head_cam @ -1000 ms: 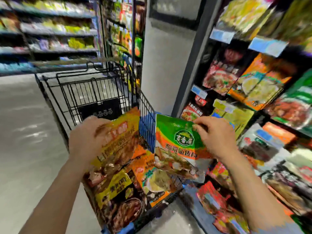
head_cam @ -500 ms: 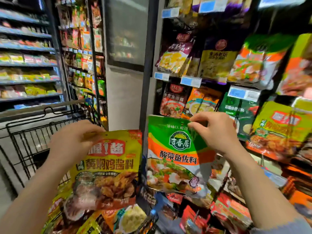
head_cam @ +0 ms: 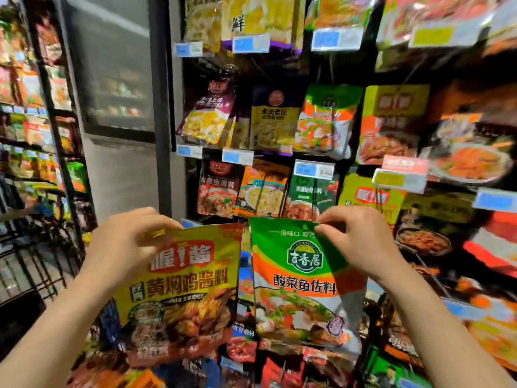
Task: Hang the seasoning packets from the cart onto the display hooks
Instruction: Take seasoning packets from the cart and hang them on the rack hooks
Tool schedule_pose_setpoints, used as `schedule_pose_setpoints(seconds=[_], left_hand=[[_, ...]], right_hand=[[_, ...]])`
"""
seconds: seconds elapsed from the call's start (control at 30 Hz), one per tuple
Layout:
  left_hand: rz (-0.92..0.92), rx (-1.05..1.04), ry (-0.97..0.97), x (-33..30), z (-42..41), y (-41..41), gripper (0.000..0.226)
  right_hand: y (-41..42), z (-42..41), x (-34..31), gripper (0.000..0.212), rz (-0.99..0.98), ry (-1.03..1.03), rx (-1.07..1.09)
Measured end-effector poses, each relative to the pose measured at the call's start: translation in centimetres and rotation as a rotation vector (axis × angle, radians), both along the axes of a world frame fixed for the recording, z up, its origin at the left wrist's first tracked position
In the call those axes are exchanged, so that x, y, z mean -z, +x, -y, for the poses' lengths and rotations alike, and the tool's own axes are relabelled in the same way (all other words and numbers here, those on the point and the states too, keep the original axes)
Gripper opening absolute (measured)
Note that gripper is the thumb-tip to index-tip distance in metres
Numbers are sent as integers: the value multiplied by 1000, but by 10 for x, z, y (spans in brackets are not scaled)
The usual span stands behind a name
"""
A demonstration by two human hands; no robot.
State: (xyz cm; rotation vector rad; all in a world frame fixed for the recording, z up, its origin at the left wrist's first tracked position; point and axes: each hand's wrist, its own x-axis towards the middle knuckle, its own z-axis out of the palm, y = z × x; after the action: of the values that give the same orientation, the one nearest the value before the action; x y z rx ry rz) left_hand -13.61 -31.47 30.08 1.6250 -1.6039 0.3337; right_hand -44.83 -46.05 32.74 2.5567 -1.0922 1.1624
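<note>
the left hand (head_cam: pixel 123 247) grips a glossy yellow foil packet (head_cam: pixel 179 289) by its top; the right hand (head_cam: pixel 361 242) pinches a green-and-orange foil packet (head_cam: pixel 302 278) at its top edge, both below the crowded display hooks (head_cam: pixel 321 79). with both hands full, threading a hole could fumble and drop a packet.

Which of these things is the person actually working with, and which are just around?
In the job:
- left hand holding the yellow packet
- right hand pinching the green packet
- cart
- display rack

Just around:
- shelves at left
- price tags
</note>
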Motion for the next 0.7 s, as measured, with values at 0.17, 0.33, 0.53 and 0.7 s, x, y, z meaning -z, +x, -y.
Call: schedule_pose_setpoints(seconds=[0.17,0.33,0.53,0.7], left_hand=[[6,120,-36,6,41,-12,49],[13,190,-102,-11,78,-36,33],[-56,181,-160,-55,126,-45,33],[29,237,-272,-98,152,-21,55]], right_hand=[[-33,-2,-18,4,23,-28,129],[-47,13,-64,9,102,-30,201],[-43,55,-131,17,195,-95,255],[-26,114,-185,19,349,-102,247]])
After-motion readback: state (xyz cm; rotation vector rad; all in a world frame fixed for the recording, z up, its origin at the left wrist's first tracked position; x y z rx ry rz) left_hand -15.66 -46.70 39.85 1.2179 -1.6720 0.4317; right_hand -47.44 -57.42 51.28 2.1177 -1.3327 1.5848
